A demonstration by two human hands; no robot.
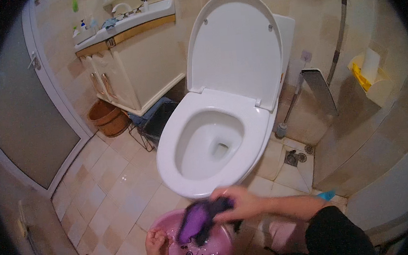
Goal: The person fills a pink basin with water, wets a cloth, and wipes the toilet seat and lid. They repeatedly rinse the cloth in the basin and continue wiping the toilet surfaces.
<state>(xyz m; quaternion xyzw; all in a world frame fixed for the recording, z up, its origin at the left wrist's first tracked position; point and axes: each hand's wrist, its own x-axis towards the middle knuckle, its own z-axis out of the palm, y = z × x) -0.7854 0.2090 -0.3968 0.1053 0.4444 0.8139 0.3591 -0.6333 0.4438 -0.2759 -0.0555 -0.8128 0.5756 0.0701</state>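
My right hand [237, 202] grips a soft-looking purple and black item [197, 221] and holds it over a pink plastic basin [218, 243]. Blur leaves it unclear whether the item is a shoe or a cloth. Water glints in the basin, whose bottom bears a dark printed face. At the basin's left rim is my left hand [157, 242], its fingers curled inward; whether it grips the rim cannot be seen. Directly beyond the basin stands a white toilet [201, 185], with its lid [235, 46] raised and its seat down.
A white vanity [152, 65] with a sink stands at back left, above a wooden bucket [109, 118] and a black-lined bin [157, 122]. Right of the toilet are a toilet brush [281, 130], a dustpan [319, 89] and a floor drain [292, 157]. A glazed door [14, 95] is at left.
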